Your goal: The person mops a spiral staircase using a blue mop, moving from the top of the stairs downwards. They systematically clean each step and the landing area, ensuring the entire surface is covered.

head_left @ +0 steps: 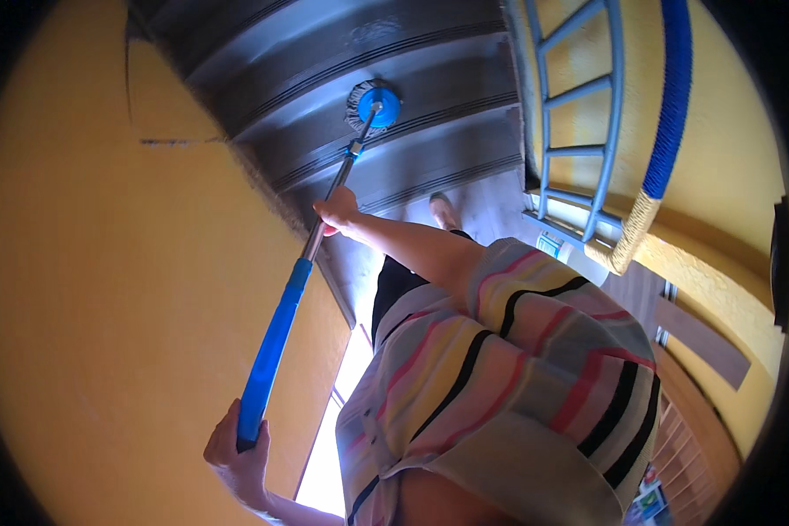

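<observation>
A spin mop [276,342] runs slantwise from the lower left up to the stairs. It has a blue grip, a metal pole and a round blue head with grey strands. The mop head [380,106] rests on one of the dark steps. My left hand [235,445] is closed around the end of the blue grip, beside the yellow wall. Farther up, my right hand [338,211] wraps around the bare metal pole, with that arm stretched across in front of my striped top.
Dark stairs [359,96] with ridged edges rise ahead. A yellow wall [105,307] borders the left. On the right stand a blue-grey metal railing [579,151] and a rail wrapped in blue and tan cord [666,114]. A whitish container [579,260] sits by the railing's foot.
</observation>
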The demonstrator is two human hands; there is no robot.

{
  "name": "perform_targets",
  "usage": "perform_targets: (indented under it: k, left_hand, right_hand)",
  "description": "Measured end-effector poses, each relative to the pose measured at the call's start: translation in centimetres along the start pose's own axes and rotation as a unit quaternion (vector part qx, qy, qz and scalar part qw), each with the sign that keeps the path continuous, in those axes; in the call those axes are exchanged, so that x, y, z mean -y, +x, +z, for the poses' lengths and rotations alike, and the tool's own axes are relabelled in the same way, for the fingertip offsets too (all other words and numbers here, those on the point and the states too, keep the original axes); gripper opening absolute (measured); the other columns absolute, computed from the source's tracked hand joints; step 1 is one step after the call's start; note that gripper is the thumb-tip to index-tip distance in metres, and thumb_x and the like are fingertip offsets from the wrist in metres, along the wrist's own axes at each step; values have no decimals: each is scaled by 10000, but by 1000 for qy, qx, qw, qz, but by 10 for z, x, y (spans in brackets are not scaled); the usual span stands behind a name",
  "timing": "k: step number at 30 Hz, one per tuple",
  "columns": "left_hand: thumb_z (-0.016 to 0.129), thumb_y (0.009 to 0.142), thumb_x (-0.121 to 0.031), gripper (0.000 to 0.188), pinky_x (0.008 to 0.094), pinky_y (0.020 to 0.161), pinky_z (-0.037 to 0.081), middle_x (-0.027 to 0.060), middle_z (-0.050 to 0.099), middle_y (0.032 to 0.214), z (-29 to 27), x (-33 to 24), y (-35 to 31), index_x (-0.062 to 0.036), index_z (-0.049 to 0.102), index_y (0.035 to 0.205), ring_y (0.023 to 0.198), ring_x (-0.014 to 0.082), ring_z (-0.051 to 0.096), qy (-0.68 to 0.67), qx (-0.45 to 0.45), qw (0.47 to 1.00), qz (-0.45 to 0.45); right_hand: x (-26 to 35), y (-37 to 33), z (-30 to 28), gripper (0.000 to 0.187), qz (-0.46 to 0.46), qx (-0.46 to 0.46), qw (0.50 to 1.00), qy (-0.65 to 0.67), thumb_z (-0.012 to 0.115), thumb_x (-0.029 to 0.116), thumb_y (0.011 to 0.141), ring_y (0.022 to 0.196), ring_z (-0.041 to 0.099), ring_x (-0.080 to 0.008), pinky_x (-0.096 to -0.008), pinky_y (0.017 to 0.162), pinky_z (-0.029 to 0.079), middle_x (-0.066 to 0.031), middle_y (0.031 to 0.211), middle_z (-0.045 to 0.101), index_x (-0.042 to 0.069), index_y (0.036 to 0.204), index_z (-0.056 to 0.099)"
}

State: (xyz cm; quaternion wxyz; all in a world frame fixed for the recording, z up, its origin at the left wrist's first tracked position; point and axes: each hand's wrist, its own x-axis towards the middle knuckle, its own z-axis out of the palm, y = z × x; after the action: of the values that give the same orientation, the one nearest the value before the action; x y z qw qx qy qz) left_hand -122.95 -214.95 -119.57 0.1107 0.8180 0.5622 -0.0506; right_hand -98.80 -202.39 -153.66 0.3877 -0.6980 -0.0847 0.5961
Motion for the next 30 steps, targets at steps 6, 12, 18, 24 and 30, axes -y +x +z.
perform_targets:
  k: [6, 12, 18, 24, 30]
  left_hand:
    - [783, 607, -99, 434, 318, 563, 519, 133, 652, 782, 62, -38, 60, -43, 637, 1011, 628, 258, 630, -85, -19, 994, 72]
    - [725, 685, -94, 410, 334, 588, 510, 160, 622, 800, 123, -136, 118, -14, 603, 1069, 649, 272, 620, -126, 27, 978, 167]
    - [720, 688, -85, 391, 327, 573, 511, 154, 628, 785, 64, -181, 145, 3, 605, 1051, 622, 264, 620, -72, 37, 970, 229]
    - [741, 647, -46, 353, 270, 517, 498, 134, 620, 685, 11, -171, 148, 17, 630, 976, 541, 201, 605, -137, 96, 971, 172]
    - [754, 615, -17, 368, 263, 520, 490, 125, 632, 702, 4, -146, 130, 12, 639, 964, 550, 174, 599, -167, 113, 969, 143]
  right_hand:
    - [5, 47, -115, 273, -20, -101, 991, -83, 583, 124, 748, 520, 641, -316, -364, 413, 545, -215, 653, 623, -126, 644, 550]
    - [17, 99, -244, 247, 1, -186, 982, -24, 579, 140, 764, 521, 638, -283, -367, 431, 545, -200, 646, 612, -101, 715, 555]
    - [30, 93, -276, 253, 30, -200, 975, 91, 593, 137, 771, 517, 623, -277, -375, 429, 549, -176, 665, 597, -112, 787, 554]
    - [6, 41, -265, 181, 54, -171, 980, 85, 559, 85, 759, 499, 619, -285, -395, 435, 548, -185, 685, 619, -93, 739, 579]
    - [-16, -14, -260, 179, 85, -144, 980, 105, 568, 82, 750, 475, 614, -280, -370, 394, 537, -191, 643, 599, -96, 745, 554]
